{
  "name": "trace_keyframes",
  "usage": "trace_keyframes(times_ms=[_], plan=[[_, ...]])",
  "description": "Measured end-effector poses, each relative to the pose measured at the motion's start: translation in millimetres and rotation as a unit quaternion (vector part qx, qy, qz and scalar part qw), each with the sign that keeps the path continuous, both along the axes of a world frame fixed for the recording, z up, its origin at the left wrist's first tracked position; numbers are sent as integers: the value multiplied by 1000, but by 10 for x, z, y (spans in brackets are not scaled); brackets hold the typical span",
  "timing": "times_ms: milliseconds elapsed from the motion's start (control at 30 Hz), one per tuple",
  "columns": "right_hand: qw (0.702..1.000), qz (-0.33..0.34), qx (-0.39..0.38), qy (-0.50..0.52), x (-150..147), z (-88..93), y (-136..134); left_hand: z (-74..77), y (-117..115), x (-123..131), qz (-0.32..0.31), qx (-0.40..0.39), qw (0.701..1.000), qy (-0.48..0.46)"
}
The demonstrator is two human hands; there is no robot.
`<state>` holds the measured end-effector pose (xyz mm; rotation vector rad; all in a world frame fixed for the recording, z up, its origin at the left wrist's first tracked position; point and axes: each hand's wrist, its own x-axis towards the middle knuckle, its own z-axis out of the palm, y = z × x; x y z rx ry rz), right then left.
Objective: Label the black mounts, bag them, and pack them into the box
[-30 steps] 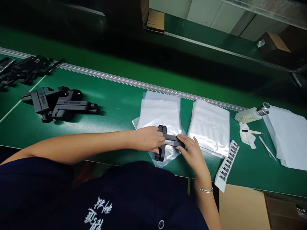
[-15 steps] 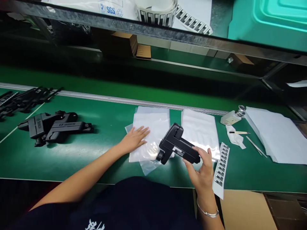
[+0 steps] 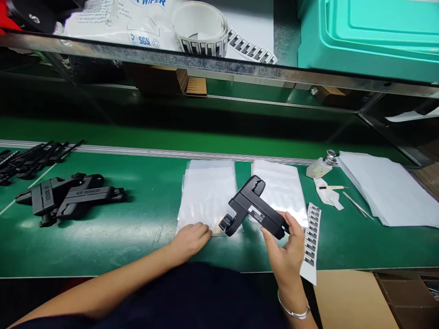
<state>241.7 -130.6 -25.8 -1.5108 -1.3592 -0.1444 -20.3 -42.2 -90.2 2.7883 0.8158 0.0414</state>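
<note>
The right hand held a black plastic part aloft, fingers grasping its near end, above the green tabletop. At its nine o'clock, the left hand rested on the near edge of a clear bag stack, fingers seemingly pinching a bag, though blurred.

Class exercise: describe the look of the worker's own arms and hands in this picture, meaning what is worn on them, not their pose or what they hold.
Both forearms are bare, with no gloves and no sleeves showing on them. The right hand has a thin silver bangle around its wrist. The left hand shows no jewellery. A dark navy garment covers the body below.
</note>
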Motion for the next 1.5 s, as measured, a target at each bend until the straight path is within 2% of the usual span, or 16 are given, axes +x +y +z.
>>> trace_keyframes(times_ms=[100,233,367,467,600,733,800,933,1133,1233,1333,1400,1500], plan=[[1000,13,-1,2,3,-25,26,91,94,-86,74,-20,997,21],[999,29,13,-24,-3,6,52,163,213,-105,120,-96,988,0],[997,42,29,-63,-44,100,56,112,291,-78,211,-134,968,-18],[996,50,38,-69,-85,149,44,67,293,-56,234,-148,961,13],[996,57,40,-59,-116,160,37,121,328,-57,229,-161,960,-6],[996,66,37,-57,-130,175,49,249,452,-106,231,-196,949,-85],[995,75,41,-54,-143,195,57,286,500,-141,242,-169,946,-134],[994,83,43,-54,-184,230,74,250,500,-181,247,-70,957,-136],[995,81,29,-41,-222,221,72,151,471,-165,231,-49,964,-124],[994,50,-47,79,-213,260,71,144,428,-147,199,-48,970,-132],[960,29,-172,221,-197,337,94,144,347,-121,121,-62,985,-104],[939,21,-217,267,-190,374,120,149,295,-103,92,-69,992,-57],[927,6,-236,290,-193,385,149,163,245,-88,89,-78,993,8]])
